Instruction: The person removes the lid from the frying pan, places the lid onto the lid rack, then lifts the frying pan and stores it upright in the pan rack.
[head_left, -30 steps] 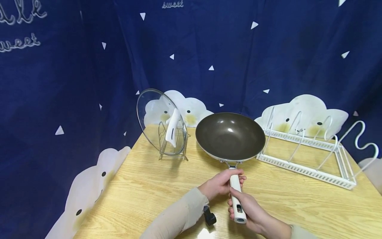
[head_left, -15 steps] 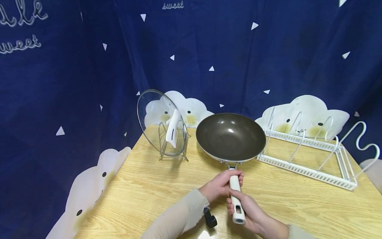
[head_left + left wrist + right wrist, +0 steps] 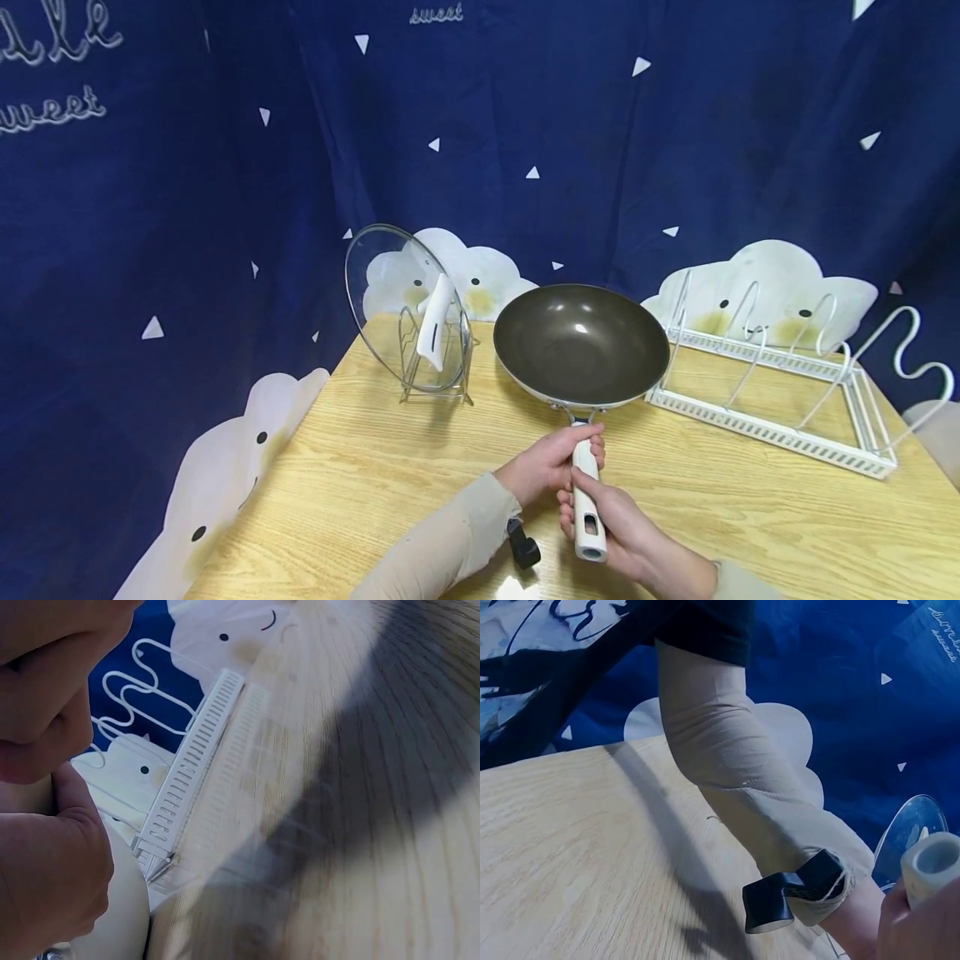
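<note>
1. The pan (image 3: 581, 344) is on the wooden table (image 3: 375, 475), between the glass lid (image 3: 397, 304) on its small stand and the white rack (image 3: 780, 383). Its white handle (image 3: 586, 492) points toward the person.
2. The left hand (image 3: 551, 462) is curled around the upper part of the handle; the right hand (image 3: 626, 533) grasps the lower part.
3. Both palms are hidden from the head view, and the right forearm is cut off at the picture edge.
4. The left wrist view is blurred; it shows only fingers (image 3: 45, 862) and the rack (image 3: 187, 780), not the pan bowl.
5. Only the right wrist view shows the open handle end (image 3: 932, 866) and the black wrist device (image 3: 791, 896) closely.
</note>
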Available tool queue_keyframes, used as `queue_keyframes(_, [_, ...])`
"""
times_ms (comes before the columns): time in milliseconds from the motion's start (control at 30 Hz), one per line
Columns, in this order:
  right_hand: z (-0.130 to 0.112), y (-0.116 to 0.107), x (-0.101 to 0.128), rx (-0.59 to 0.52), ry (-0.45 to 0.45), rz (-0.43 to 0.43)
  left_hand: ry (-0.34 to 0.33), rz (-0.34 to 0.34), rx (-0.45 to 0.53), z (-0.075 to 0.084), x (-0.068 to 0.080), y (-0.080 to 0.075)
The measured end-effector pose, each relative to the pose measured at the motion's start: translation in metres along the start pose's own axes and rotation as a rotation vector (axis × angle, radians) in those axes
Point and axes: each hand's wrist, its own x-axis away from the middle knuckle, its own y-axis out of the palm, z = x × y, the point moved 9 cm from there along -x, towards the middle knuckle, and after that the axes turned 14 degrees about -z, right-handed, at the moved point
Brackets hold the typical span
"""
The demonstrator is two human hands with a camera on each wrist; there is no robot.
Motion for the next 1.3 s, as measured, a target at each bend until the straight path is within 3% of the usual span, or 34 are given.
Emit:
queue_keyframes(267, [-0.001, -0.004, 0.001, 0.042, -0.019, 0.065, -0.012, 0.028, 0.007, -0.002, 0.001, 0.002])
queue_keyframes(433, [-0.004, -0.009, 0.006, 0.155, -0.028, 0.106, 0.008, 0.046, 0.006, -0.003, 0.000, 0.004])
queue_keyframes(800, [-0.007, -0.014, 0.010, 0.253, -0.039, 0.083, 0.044, 0.046, -0.021, -0.001, -0.006, 0.007])
queue_keyframes(1133, [-0.008, -0.013, 0.014, 0.337, -0.027, 0.036, 0.078, 0.060, -0.019, 0.001, -0.004, 0.010])
queue_keyframes(1300, [-0.010, -0.010, 0.015, 0.359, -0.041, 0.008, 0.117, 0.065, -0.066, 0.008, -0.001, 0.014])
